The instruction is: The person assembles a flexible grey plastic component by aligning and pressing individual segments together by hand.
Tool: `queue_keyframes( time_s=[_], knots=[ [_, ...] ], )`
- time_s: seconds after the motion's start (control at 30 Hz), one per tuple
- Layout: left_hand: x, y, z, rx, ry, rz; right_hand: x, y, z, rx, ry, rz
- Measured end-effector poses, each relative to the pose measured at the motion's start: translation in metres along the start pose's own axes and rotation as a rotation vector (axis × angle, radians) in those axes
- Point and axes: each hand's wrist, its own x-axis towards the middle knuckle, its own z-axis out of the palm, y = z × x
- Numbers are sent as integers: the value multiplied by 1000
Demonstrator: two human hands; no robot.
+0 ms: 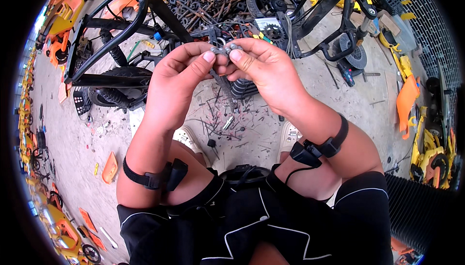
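Pinching a small grey metal bracket with round studs [225,50] | left hand [177,78] closed on its left end, thumb and forefinger | right hand [264,69] closed on its right end | bracket held mid-air before the black tubular scooter frame [121,32] (wheels attached) | grey concrete floor [242,129] littered with dark scraps below.

Small grey dull-metal bolted part [225,50] pinched between bare left hand [177,78] and right hand [264,69]. Black matt-painted metal bike frame [121,27] behind. Rough grey concrete floor [339,100], gritty. Glossy orange plastic panels [406,98]. Black matt cloth shorts [271,226].
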Motion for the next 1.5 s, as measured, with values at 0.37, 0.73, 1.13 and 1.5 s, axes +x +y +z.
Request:
queue_keyframes(
  time_s=[0.37, 0.73, 1.13, 1.5],
  knots=[
    [-1, 0, -4, 29, -23, -8, 0, -3, -1, -188, -79, -5],
    [-1, 1, -1, 133, 69, -80, -4, -4, -1, -402, -87, -5],
    [0, -2, 6, 136, 72, -72, 0, -6, -4, -583, 5, -6],
    [0, 0, 9, 266, 32, 36, 3, -18, -5, -306, 58, -87]
  ],
)
